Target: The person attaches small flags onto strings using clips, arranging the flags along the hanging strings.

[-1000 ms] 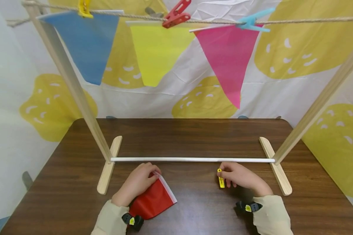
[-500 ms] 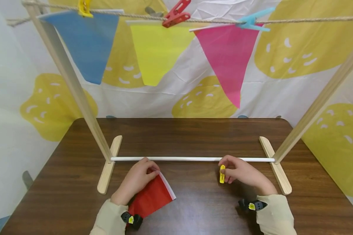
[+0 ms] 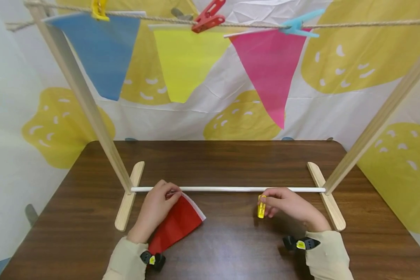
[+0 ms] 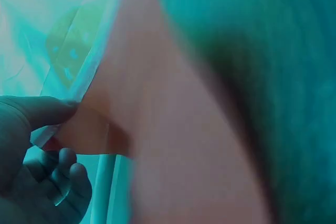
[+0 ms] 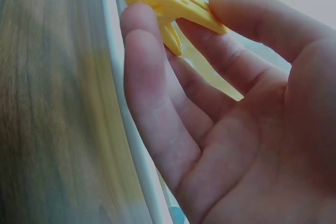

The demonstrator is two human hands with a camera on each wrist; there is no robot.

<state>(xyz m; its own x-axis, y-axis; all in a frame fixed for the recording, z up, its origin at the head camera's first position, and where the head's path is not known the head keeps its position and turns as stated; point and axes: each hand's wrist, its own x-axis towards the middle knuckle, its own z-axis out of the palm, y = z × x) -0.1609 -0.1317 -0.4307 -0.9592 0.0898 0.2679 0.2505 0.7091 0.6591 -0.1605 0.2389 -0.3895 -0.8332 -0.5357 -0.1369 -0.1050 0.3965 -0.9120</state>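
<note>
My left hand [image 3: 157,206] pinches a red pennant flag [image 3: 179,223] by one end of its white top edge. In the left wrist view the thumb presses on that white strip, and the flag [image 4: 173,129] fills the middle, its colour washed out. The flag hangs slanting toward my left wrist, which hides its lower part. To the right, my right hand [image 3: 288,204] holds a yellow clothespin [image 3: 261,207] between thumb and fingers. The right wrist view has this clothespin [image 5: 176,6] at the top, with the thumb on one of its arms.
A wooden stand with a white crossbar [image 3: 227,189] stands on the brown table [image 3: 227,163]. Along its rope [image 3: 252,26] hang a blue flag [image 3: 99,54], a yellow flag [image 3: 189,62] and a pink flag [image 3: 267,66]. Yellow, red and light blue clothespins grip them.
My left hand has moved up and slightly left, drawing the red flag along with it. My right hand rises slightly, still holding the yellow clothespin, which tilts a little.
</note>
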